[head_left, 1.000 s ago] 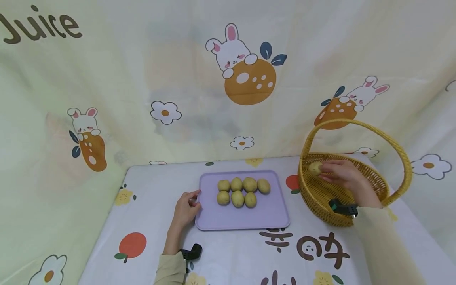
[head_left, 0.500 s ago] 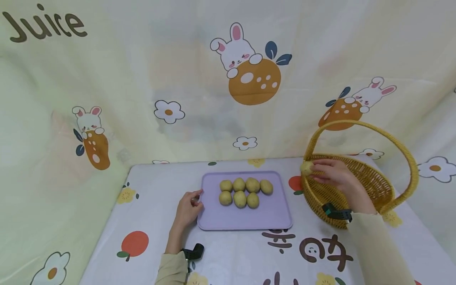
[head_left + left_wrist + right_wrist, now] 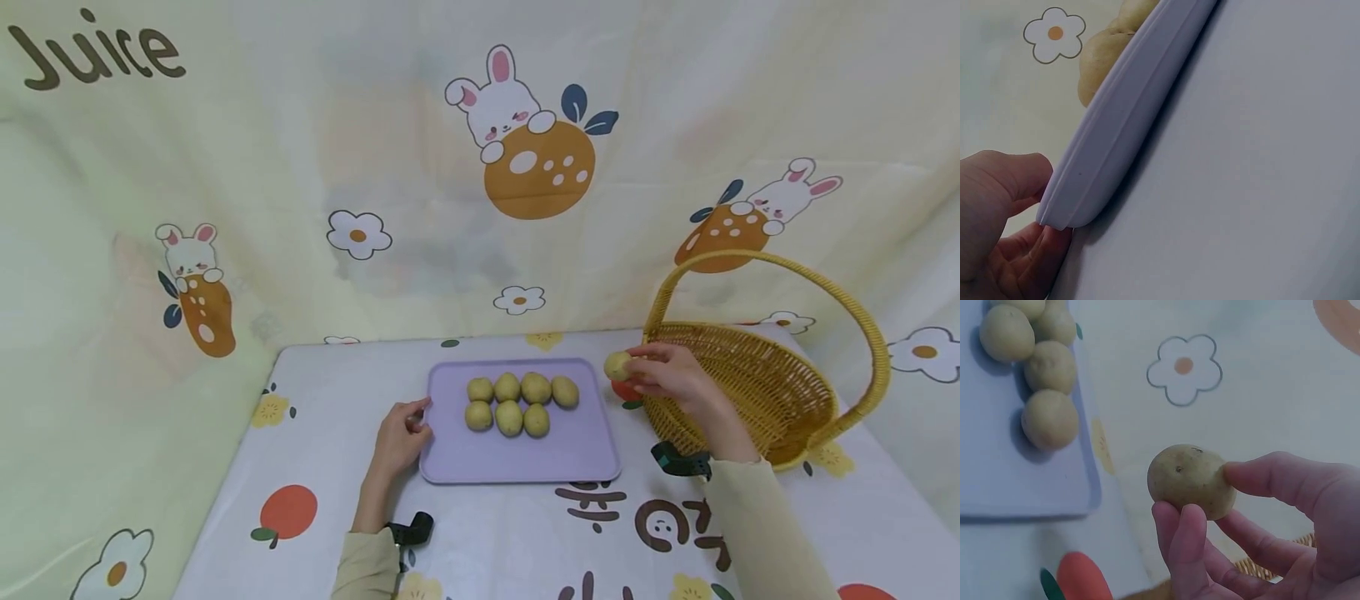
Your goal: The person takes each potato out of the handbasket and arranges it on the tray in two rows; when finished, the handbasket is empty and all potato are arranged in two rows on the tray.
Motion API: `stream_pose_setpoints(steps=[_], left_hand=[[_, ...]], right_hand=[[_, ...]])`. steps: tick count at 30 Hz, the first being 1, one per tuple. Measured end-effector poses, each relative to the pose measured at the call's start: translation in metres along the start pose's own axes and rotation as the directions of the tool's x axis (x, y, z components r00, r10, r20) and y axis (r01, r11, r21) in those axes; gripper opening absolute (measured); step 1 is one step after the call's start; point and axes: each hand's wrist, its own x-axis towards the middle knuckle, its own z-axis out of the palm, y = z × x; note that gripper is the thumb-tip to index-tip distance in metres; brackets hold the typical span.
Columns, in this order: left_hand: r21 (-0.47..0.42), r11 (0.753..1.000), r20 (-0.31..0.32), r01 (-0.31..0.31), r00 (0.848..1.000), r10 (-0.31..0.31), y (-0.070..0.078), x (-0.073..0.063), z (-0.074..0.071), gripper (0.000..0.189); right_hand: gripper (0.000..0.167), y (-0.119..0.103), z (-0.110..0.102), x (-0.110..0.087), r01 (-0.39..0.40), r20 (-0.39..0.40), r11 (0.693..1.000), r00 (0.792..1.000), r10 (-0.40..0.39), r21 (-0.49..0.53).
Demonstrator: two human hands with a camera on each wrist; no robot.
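My right hand (image 3: 667,371) pinches a small potato (image 3: 1188,478) between thumb and fingertips. It holds it above the tablecloth, between tray and basket. Seen from the right wrist, the thumb presses one side and the fingers support the other. On the lilac tray (image 3: 517,462), several potatoes (image 3: 508,418) lie in two rows, the back row longer than the front one. My left hand (image 3: 400,437) holds the tray's left edge; in the left wrist view its thumb and fingers (image 3: 1029,181) are either side of the rim, partly hidden by it.
A yellow wicker basket (image 3: 776,392) with a tall arched handle stands right of the tray, below my right forearm. The table has a printed white cloth (image 3: 337,392). A printed curtain (image 3: 420,167) hangs behind the table.
My right hand has carried the potato left, out of the basket and over its rim toward the tray. My left hand stays at the tray's edge. The head view has shifted slightly.
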Motion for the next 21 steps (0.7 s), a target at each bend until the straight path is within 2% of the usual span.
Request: stream_pose_setpoints(steps=[4, 9, 15, 21], left_hand=[[0.004, 1.000, -0.008, 0.003, 1.000, -0.003, 0.000, -0.001, 0.001, 0.049], [0.014, 1.000, 0.015, 0.014, 1.000, -0.014, -0.001, -0.003, 0.002, 0.049], [0.017, 1.000, -0.003, 0.000, 1.000, 0.000, -0.001, -0.002, 0.001, 0.048], [0.014, 1.000, -0.001, 0.007, 1.000, -0.007, -0.001, -0.001, 0.001, 0.048]], right_hand=[[0.053, -0.001, 0.011, -0.002, -0.019, 0.009, 0.999, 1.000, 0.019, 0.050], [0.053, 0.005, 0.026, -0.003, -0.061, 0.031, 0.992, 0.998, 0.058, 0.113], [0.050, 0.011, 0.045, 0.001, -0.034, 0.013, 0.989, 0.999, 0.033, 0.142], [0.049, 0.024, 0.055, 0.002, -0.017, 0.044, 0.988, 0.999, 0.011, 0.153]])
